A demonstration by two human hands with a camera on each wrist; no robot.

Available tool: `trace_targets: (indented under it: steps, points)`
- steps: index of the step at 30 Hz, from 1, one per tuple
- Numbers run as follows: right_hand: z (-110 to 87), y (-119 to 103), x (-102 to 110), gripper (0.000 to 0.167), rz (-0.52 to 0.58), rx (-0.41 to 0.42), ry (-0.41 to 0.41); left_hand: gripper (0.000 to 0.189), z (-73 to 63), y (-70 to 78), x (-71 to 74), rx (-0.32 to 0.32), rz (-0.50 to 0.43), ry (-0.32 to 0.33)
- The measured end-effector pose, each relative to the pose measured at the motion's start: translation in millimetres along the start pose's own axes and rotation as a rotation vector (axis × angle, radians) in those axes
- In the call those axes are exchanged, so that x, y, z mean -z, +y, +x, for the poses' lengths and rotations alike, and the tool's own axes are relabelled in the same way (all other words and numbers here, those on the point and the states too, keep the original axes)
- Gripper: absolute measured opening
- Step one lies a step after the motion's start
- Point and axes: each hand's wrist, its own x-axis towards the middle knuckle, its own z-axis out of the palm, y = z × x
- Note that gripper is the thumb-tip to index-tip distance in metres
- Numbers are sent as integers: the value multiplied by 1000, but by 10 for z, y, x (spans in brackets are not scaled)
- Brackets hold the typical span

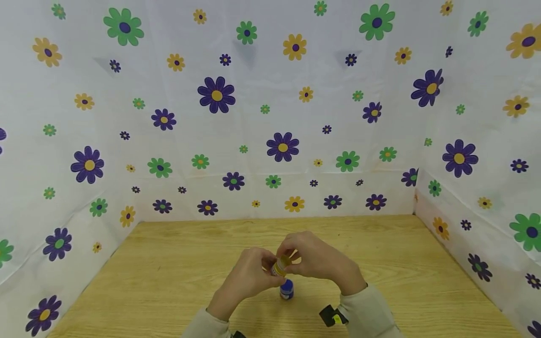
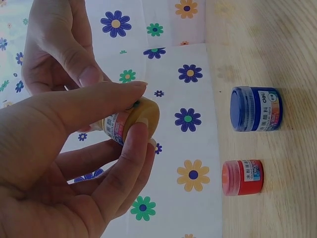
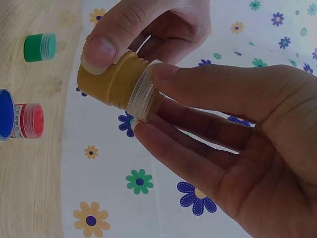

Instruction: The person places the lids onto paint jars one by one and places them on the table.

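Markings: the blue jar (image 2: 250, 110) carries a label (image 2: 269, 111) printed "deli" above Chinese characters. The red jar (image 2: 237, 179) bears a white label panel with Chinese characters, among them "水粉". The yellow jar (image 3: 111, 82) also has a printed label; fingers cover part of it, and its small text cannot be read.

Yellow jar: small, round and squat, with a mustard-yellow body and a clear ribbed lid (image 3: 141, 94). It is positioned above the counter (image 1: 190, 249), between the two hands, tilted. Screw threads are visible at the body's edge next to the lid; how far the lid is engaged cannot be told.

Hands: the left hand (image 1: 251, 274) grips the jar body, thumb on one side and fingers on the other, spread only to the jar's width. The right hand (image 1: 317, 258) pinches the lid between thumb and fingertips.

Surface: the counter has a pale wood grain. The blue jar stands upright on it, below the hands. The red jar and a green jar (image 3: 37, 48) also stand upright there.

Enclosure: white sheeting (image 1: 262, 126) printed with purple, green and yellow flowers surrounds the counter on three sides. Light sleeves (image 1: 367, 310) cover both forearms.
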Motion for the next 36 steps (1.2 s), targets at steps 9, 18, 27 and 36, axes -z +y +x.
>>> trace_targets:
  steps: [9, 18, 27, 36]
  points:
    - [-6, -15, 1, 19, -1, -2, 4, 24, -4, 13, 11, 3, 0, 9]
    - [1, -16, -9, 18, 6, -13, -1, 22, -11, 33, 11, 1, -4, 6]
    - [3, -12, -12, 16, 18, -20, -28, 21, -22, 28, -11, -5, 1, 6]
    - [20, -11, -26, 13, -10, -41, -30, 21, -19, 19, -26, -12, 10, 5]
